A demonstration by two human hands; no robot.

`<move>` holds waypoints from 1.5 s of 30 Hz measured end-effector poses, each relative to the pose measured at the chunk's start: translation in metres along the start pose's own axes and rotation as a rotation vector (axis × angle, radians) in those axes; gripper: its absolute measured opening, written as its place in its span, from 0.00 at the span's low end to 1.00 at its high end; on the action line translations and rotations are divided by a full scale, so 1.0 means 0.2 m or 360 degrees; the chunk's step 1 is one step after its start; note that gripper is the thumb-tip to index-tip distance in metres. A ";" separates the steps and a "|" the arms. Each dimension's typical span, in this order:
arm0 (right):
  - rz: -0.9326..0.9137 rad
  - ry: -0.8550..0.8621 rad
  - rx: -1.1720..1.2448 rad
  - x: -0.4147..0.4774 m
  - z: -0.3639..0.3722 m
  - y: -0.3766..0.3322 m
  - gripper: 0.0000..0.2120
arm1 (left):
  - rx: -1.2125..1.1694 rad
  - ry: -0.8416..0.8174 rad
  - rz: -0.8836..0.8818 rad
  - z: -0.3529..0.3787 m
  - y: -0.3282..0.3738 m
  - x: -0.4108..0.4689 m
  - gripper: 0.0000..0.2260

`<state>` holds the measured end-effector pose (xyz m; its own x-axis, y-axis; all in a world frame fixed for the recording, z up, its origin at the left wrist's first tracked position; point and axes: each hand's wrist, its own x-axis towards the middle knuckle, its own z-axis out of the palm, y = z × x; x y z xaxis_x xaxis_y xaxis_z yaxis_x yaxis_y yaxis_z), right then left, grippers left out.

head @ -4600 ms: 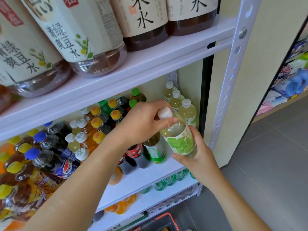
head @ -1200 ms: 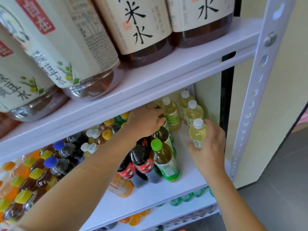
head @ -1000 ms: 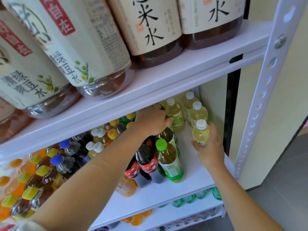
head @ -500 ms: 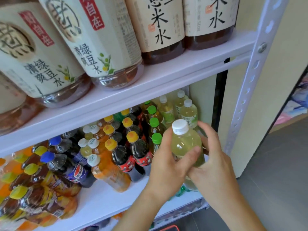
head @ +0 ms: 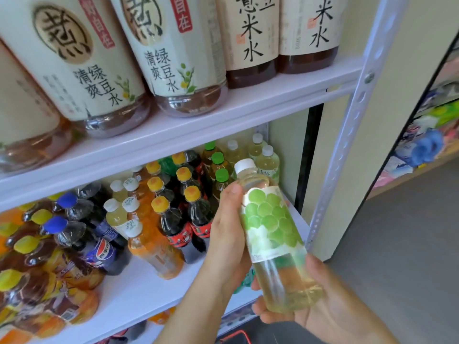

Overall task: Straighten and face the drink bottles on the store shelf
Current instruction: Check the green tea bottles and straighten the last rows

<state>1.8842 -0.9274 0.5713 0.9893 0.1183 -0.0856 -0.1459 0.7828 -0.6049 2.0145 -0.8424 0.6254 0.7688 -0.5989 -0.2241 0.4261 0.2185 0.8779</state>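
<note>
Both hands are holding the grape bottle (head: 272,234) out in front of the shelf (head: 154,284): left hand (head: 229,239) gripping its side, right hand (head: 320,309) cupping the base, seemingly turning the label forward.

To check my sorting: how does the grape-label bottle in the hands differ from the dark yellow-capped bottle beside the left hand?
The grape-label bottle holds pale liquid under a white cap; the dark bottle holds near-black liquid under a yellow cap. The grape-label bottle is held tilted off the shelf by left hand and right hand; the dark bottle stands on it. Both are capped.
</note>
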 end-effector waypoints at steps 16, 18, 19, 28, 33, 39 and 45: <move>-0.0680 0.1109 -0.1208 0.00 0.23 -0.02 0.12 | -0.0356 -0.0069 -0.0039 0.00 0.03 0.00 0.24; -0.0519 0.0879 -0.0585 0.00 0.24 -0.02 0.11 | -0.0474 -0.0170 -0.0115 0.01 0.04 0.01 0.26; -0.0333 0.0714 -0.0275 0.00 0.25 -0.01 0.11 | -0.0497 -0.0207 -0.0130 0.01 0.04 0.01 0.27; -0.0294 0.0589 0.0249 0.00 0.21 0.00 0.35 | -0.0382 -0.0335 -0.0129 0.01 0.03 0.05 0.30; -0.0928 0.0992 -0.0731 -0.02 0.21 0.04 0.29 | 0.0174 -0.0276 0.0122 0.01 0.05 0.03 0.32; -0.1409 0.1302 -0.2214 -0.02 0.14 0.07 0.30 | -0.0445 -0.0113 -0.0011 0.07 0.03 0.01 0.30; -0.0865 0.0907 -0.0804 -0.04 0.17 0.02 0.32 | -0.0592 -0.0196 -0.0026 0.05 0.03 0.02 0.23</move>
<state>1.8764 -0.9047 0.5972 0.7935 -0.6083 0.0154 0.2242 0.2686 -0.9368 2.0149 -0.8524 0.6335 0.7071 -0.6876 -0.1648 0.5991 0.4588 0.6562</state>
